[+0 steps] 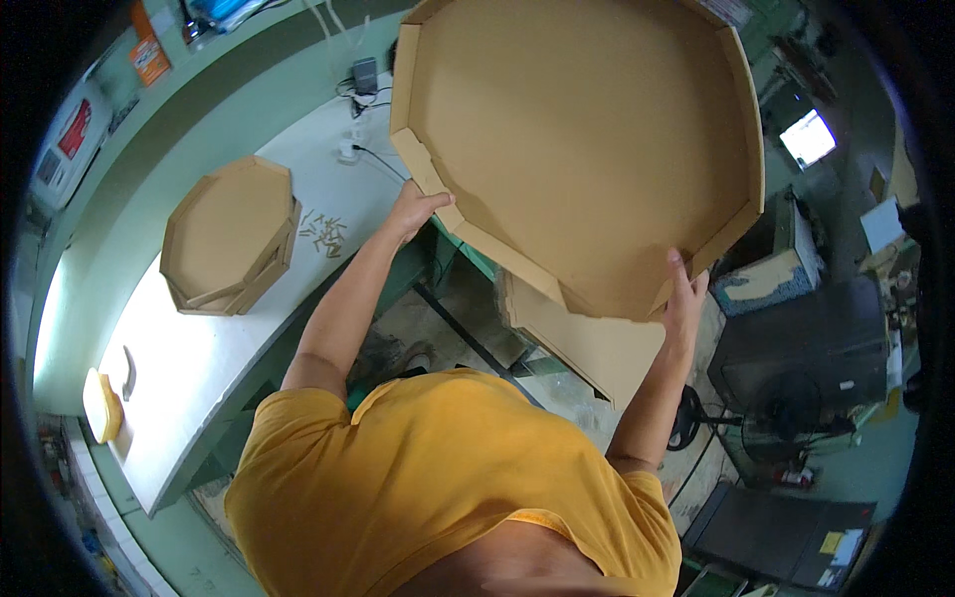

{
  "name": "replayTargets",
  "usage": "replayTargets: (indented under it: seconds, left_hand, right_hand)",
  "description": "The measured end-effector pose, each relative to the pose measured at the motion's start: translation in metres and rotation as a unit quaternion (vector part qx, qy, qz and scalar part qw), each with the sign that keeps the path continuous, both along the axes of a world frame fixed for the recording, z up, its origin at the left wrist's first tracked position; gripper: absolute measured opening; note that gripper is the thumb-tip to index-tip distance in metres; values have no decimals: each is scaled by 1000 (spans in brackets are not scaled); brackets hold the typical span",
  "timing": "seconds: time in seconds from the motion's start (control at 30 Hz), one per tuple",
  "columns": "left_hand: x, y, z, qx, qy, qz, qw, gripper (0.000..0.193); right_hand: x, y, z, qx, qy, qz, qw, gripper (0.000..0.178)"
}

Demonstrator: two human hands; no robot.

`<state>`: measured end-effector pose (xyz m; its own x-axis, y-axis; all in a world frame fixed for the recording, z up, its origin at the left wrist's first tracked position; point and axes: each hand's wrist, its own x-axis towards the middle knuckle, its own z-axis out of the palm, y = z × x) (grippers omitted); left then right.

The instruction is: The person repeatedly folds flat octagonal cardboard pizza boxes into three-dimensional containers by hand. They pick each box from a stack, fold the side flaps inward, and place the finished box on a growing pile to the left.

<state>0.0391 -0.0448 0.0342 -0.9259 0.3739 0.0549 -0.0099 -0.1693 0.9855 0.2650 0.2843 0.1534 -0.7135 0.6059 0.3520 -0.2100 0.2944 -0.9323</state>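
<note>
A large brown cardboard box tray [587,139] with several sides and low folded walls fills the upper middle, its hollow facing me. At its lower left corner my left hand [410,211] is closed on the wall, thumb on the inner side. My right hand [682,298] grips the lower right corner, thumb up over the rim. Beneath the tray, another flat piece of cardboard [582,338] is partly hidden. On the white counter to the left lie stacked smaller cardboard trays [229,234] of the same shape.
Small tan pieces [324,233] are scattered beside the stack. A yellow object [102,406] rests near the counter's end. Plugs and cables [363,90] stand at the counter's back. On the right are a black fan [786,408] and a dark cabinet [786,537].
</note>
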Motion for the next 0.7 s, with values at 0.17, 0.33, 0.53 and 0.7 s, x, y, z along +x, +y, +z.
replayTargets:
  seconds: [0.17,0.33,0.53,0.7]
  left_hand:
    - [-25,-53,-25,-154,-22,57,986,39]
    - [-48,-119,-73,-176,-104,100,974,37]
    - [-73,-212,-131,206,-320,9,925,38]
    - [-95,-251,-189,-216,-161,47,962,48]
  right_hand:
    - [-37,-57,-23,-103,-111,-8,988,47]
    - [-108,-102,-114,-233,-94,15,968,40]
    - [-154,-140,-165,-274,-107,50,955,26]
    - [-179,-170,-183,-244,-55,87,964,18]
